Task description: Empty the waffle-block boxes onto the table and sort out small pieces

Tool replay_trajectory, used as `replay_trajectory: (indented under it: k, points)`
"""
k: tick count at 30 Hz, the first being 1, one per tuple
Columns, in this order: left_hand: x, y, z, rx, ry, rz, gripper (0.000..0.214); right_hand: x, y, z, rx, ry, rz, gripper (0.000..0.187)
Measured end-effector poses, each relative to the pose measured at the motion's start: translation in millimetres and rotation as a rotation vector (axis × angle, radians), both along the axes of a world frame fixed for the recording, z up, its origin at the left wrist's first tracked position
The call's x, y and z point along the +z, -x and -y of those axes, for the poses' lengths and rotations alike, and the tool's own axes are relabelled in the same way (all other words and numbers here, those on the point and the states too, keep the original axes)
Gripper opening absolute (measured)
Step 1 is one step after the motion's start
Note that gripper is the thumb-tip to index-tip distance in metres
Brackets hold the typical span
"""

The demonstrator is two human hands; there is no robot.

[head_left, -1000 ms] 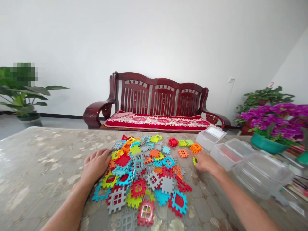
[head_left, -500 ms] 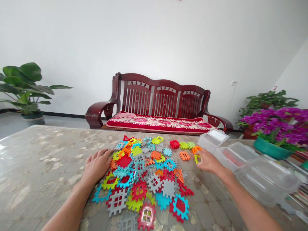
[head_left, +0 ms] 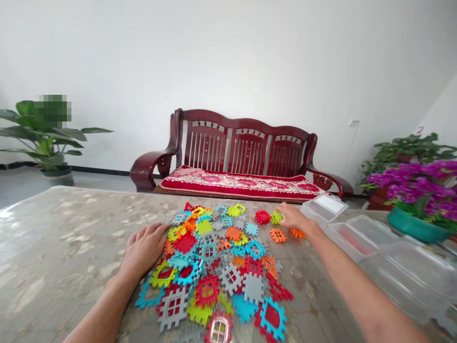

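A heap of flat, toothed plastic building tiles (head_left: 217,267) in red, blue, grey, green and orange covers the middle of the marble table (head_left: 64,247). My left hand (head_left: 144,247) lies flat and open on the table at the heap's left edge. My right hand (head_left: 294,218) reaches to the far side, fingers curled on a lime-green tile (head_left: 276,217) beside a red tile (head_left: 263,217). Two orange tiles (head_left: 278,235) lie just in front of that hand.
Clear plastic boxes (head_left: 360,236) stand along the table's right side, the nearest to my hand a small lidded one (head_left: 324,206). A teal pot of purple flowers (head_left: 417,200) sits at the far right. A red wooden bench (head_left: 243,162) and potted plants stand beyond the table.
My right hand has moved away from the table's right part toward the far side, carrying a green tile up to the group of small tiles there. My left hand has stayed put.
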State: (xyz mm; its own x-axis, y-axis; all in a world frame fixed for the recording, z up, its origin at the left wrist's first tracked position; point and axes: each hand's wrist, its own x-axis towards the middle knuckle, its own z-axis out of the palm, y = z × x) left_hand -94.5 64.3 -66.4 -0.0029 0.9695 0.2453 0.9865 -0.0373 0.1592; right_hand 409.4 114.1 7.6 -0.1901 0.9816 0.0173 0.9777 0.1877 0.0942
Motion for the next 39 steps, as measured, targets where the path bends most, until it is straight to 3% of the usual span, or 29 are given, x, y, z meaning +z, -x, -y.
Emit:
replay_trajectory:
  k: [14, 18, 22, 30, 34, 39]
  points:
    - [1.2, -0.7, 1.3, 0.021, 0.012, -0.003, 0.046, -11.2, 2.6, -12.4, -0.010, 0.017, -0.004, 0.051]
    - [1.4, -1.1, 1.6, 0.024, 0.013, -0.025, 0.047, -7.3, 10.5, -14.5, -0.039, -0.068, -0.118, 0.056]
    - [0.3, -1.4, 1.3, 0.021, 0.010, -0.011, 0.046, -9.0, 43.4, -25.1, 0.004, -0.117, -0.299, 0.044]
    - [-0.1, -0.9, 1.6, 0.023, 0.004, 0.026, 0.044, -25.6, 128.8, -54.2, 0.095, -0.046, -0.322, 0.043]
    - [1.6, -1.7, 2.9, 0.025, 0.004, 0.021, 0.044, -26.1, 151.1, -55.5, 0.127, -0.005, -0.303, 0.051]
    - [2.9, -2.8, 4.1, 0.027, -0.002, 0.027, 0.044, -25.8, 163.8, -47.0, 0.105, 0.016, -0.277, 0.037]
